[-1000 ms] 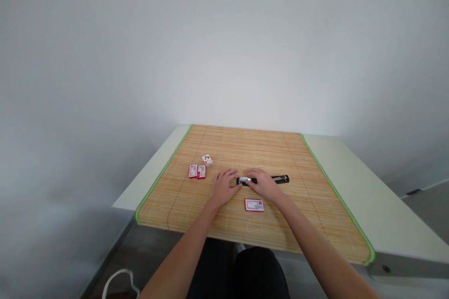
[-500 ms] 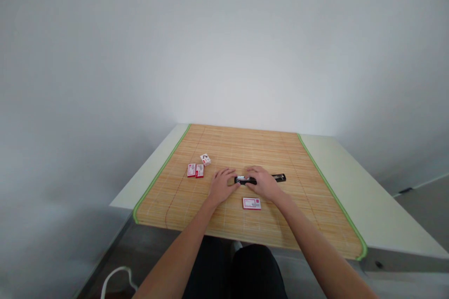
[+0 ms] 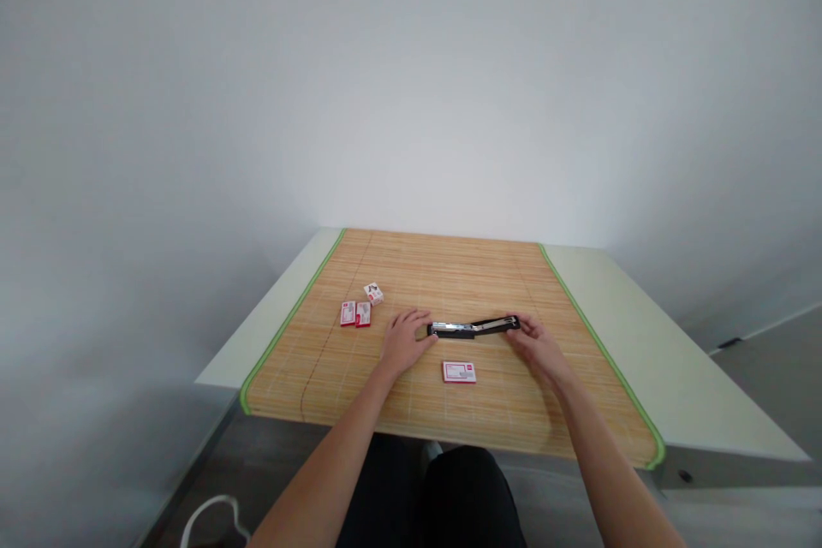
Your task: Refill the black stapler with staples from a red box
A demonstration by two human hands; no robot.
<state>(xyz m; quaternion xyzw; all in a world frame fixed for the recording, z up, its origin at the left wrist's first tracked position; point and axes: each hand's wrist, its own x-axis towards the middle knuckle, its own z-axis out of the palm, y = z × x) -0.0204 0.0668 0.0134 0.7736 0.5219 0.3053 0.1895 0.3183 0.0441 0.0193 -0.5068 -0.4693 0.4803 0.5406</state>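
Observation:
A black stapler (image 3: 473,329) lies opened out on the bamboo mat, its metal staple channel facing up on the left part and its other arm folded back to the right. My left hand (image 3: 406,341) holds the stapler's left end between thumb and fingers. At the right end, my right hand (image 3: 538,348) grips the tip of the folded-back arm. Just in front of the stapler lies a red-and-white staple box (image 3: 459,372), flat and touched by neither hand.
Two red-and-white boxes (image 3: 348,313) lie side by side at the left of the bamboo mat (image 3: 443,265), with a small white box (image 3: 373,294) behind them. The mat has green edging and covers a white table (image 3: 668,342). A wall rises behind it.
My right hand has moved from the stapler's middle to its right end, uncovering the channel and hinge. My left hand stays at the left end.

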